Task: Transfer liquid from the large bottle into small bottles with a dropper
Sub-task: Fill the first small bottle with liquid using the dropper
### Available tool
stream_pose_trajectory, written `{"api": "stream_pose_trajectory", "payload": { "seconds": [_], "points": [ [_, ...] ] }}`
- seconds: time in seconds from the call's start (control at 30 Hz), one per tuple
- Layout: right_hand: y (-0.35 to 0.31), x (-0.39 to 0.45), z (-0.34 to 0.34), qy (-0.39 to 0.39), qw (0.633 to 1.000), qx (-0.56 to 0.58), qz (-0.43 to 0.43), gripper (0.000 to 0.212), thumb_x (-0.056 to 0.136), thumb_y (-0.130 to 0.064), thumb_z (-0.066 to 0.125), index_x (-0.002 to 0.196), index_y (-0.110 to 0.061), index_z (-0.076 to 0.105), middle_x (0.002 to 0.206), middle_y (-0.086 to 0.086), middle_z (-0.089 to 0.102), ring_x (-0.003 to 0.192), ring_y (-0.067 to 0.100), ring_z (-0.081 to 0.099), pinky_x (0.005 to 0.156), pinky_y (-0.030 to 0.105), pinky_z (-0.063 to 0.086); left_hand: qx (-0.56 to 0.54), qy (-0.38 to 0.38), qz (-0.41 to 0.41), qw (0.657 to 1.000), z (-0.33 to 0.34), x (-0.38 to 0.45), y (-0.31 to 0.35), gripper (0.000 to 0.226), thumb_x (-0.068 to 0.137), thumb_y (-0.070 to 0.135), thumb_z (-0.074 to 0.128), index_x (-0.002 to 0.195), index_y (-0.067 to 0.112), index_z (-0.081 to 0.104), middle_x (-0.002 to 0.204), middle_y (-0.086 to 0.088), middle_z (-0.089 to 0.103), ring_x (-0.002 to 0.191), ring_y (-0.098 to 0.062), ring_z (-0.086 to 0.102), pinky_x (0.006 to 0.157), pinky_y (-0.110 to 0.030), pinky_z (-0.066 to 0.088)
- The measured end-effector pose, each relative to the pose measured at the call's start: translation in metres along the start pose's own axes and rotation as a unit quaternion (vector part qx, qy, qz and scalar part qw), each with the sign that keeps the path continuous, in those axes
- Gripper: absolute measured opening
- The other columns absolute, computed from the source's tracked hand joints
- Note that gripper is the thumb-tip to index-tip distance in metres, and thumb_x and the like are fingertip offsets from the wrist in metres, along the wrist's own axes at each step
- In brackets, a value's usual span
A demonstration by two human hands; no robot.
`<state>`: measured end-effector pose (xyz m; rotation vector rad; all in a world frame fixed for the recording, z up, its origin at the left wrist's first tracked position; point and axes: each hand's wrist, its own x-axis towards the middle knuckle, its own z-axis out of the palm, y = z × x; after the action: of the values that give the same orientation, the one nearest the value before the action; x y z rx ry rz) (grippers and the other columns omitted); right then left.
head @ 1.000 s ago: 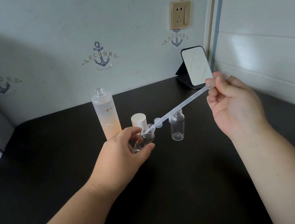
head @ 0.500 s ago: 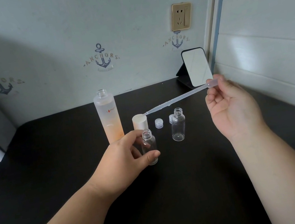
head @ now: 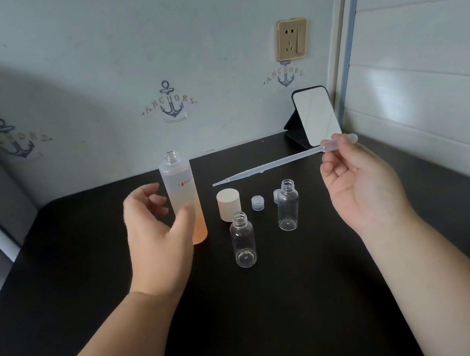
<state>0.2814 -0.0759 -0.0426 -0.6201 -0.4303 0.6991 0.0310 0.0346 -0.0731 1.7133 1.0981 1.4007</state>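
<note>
Across the lower frame, two bare forearms reach over a black worktop (head: 283, 325). At left centre, the left hand (head: 156, 237) hangs with its grip loose, fingers relaxed and holding nothing, its thumb just in front of the large bottle (head: 185, 198); whether thumb and bottle touch cannot be told. At right centre, the right hand (head: 363, 187) is raised palm-up, its grip pinching the bulb of a translucent dropper (head: 275, 163) between thumb and fingers. The dropper lies nearly level in the air, its tip pointing left, above the caps and apart from every bottle.

Near the middle of the frame a clear small bottle (head: 243, 240) stands upright and uncapped. A second small bottle (head: 287, 204) stands a little farther back and to the right, also uncapped. Between and behind them sit a cream cap (head: 228, 203) and a small clear cap (head: 258, 203). The large bottle, uncapped, stands left of these, with orange liquid in its lower part.

At the back right corner a mirror (head: 316, 116) leans on its stand. Above it, a gold wall socket (head: 292, 39) sits on the anchor-printed wall (head: 86, 78).
</note>
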Motion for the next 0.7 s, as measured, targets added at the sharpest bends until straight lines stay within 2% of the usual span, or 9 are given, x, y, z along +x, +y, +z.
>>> {"api": "stream_pose_trajectory", "payload": {
  "seconds": [0.07, 0.1, 0.17, 0.23, 0.3, 0.4, 0.47, 0.6, 0.7],
  "points": [
    [0.001, -0.001, 0.000, -0.001, 1.000, -0.006, 0.001, 0.017, 0.097, -0.010, 0.061, 0.085, -0.011, 0.072, 0.082, 0.004, 0.073, 0.068, 0.010, 0.063, 0.066, 0.021, 0.054, 0.014, -0.069, -0.045, 0.996, 0.004, 0.007, -0.005, 0.075, 0.086, 0.035, 0.076, 0.147, 0.032, 0.033, 0.130, 0.019, 0.050, 0.115, -0.004, 0.053, 0.090, -0.024, 0.047],
    [0.002, -0.001, 0.000, -0.003, 1.000, -0.010, 0.002, 0.019, 0.097, -0.010, 0.061, 0.083, -0.012, 0.073, 0.083, 0.004, 0.073, 0.068, 0.010, 0.063, 0.067, 0.021, 0.054, 0.024, -0.094, -0.055, 0.994, 0.007, 0.009, -0.007, 0.079, 0.086, 0.039, 0.076, 0.150, 0.032, 0.031, 0.128, 0.023, 0.049, 0.114, 0.000, 0.053, 0.086, -0.019, 0.044],
    [0.003, -0.001, 0.000, -0.012, 1.000, -0.013, 0.005, 0.018, 0.097, -0.010, 0.061, 0.083, -0.012, 0.073, 0.083, 0.003, 0.073, 0.069, 0.010, 0.064, 0.067, 0.021, 0.054, 0.061, -0.114, -0.060, 0.990, 0.012, 0.012, -0.010, 0.067, 0.088, 0.045, 0.073, 0.143, 0.033, 0.038, 0.111, 0.029, 0.053, 0.092, 0.010, 0.059, 0.071, -0.013, 0.040],
    [0.003, -0.001, 0.000, -0.021, 1.000, -0.014, 0.007, 0.020, 0.097, -0.010, 0.061, 0.082, -0.013, 0.074, 0.083, 0.003, 0.073, 0.070, 0.010, 0.064, 0.067, 0.021, 0.054, 0.092, -0.105, -0.062, 0.988, 0.016, 0.015, -0.012, 0.048, 0.091, 0.045, 0.070, 0.130, 0.034, 0.045, 0.096, 0.024, 0.055, 0.080, 0.008, 0.061, 0.062, -0.014, 0.038],
    [0.004, 0.000, 0.001, -0.020, 1.000, -0.013, 0.005, 0.024, 0.096, -0.009, 0.061, 0.078, -0.014, 0.076, 0.083, 0.003, 0.073, 0.070, 0.010, 0.065, 0.067, 0.021, 0.054, 0.092, -0.098, -0.064, 0.989, 0.016, 0.019, -0.014, 0.047, 0.091, 0.044, 0.069, 0.131, 0.033, 0.046, 0.098, 0.023, 0.055, 0.084, 0.000, 0.059, 0.065, -0.016, 0.040],
    [0.003, -0.001, 0.005, -0.015, 1.000, 0.001, 0.001, 0.011, 0.085, -0.013, 0.068, 0.079, -0.013, 0.076, 0.085, 0.005, 0.074, 0.071, 0.011, 0.067, 0.068, 0.021, 0.055, 0.077, -0.100, -0.056, 0.990, 0.014, 0.020, -0.016, 0.053, 0.090, 0.043, 0.071, 0.135, 0.033, 0.047, 0.108, 0.023, 0.056, 0.097, -0.004, 0.057, 0.074, -0.019, 0.043],
    [0.002, -0.001, 0.005, -0.018, 1.000, 0.009, -0.010, 0.010, 0.085, -0.015, 0.068, 0.080, -0.012, 0.076, 0.086, 0.004, 0.075, 0.072, 0.010, 0.068, 0.069, 0.021, 0.054, 0.071, -0.109, -0.045, 0.990, 0.011, 0.018, -0.016, 0.046, 0.089, 0.043, 0.072, 0.128, 0.040, 0.048, 0.102, 0.026, 0.059, 0.091, 0.002, 0.060, 0.070, -0.016, 0.042],
    [-0.004, -0.002, 0.006, -0.025, 0.999, 0.020, -0.032, 0.010, 0.090, -0.016, 0.065, 0.094, -0.008, 0.067, 0.086, -0.001, 0.074, 0.075, 0.009, 0.068, 0.071, 0.019, 0.053, 0.071, -0.135, -0.024, 0.988, 0.006, 0.012, -0.008, 0.031, 0.089, 0.042, 0.072, 0.099, 0.059, 0.047, 0.094, 0.040, 0.059, 0.086, 0.020, 0.057, 0.062, -0.014, 0.042],
    [-0.006, -0.002, 0.006, -0.029, 0.999, 0.020, -0.040, 0.009, 0.092, -0.016, 0.064, 0.097, -0.008, 0.064, 0.086, -0.002, 0.074, 0.078, 0.009, 0.068, 0.072, 0.019, 0.053, 0.082, -0.147, -0.006, 0.986, 0.006, 0.009, 0.002, 0.045, 0.089, 0.042, 0.072, 0.090, 0.075, 0.042, 0.096, 0.046, 0.054, 0.086, 0.022, 0.054, 0.061, -0.016, 0.042]
  ]
}}
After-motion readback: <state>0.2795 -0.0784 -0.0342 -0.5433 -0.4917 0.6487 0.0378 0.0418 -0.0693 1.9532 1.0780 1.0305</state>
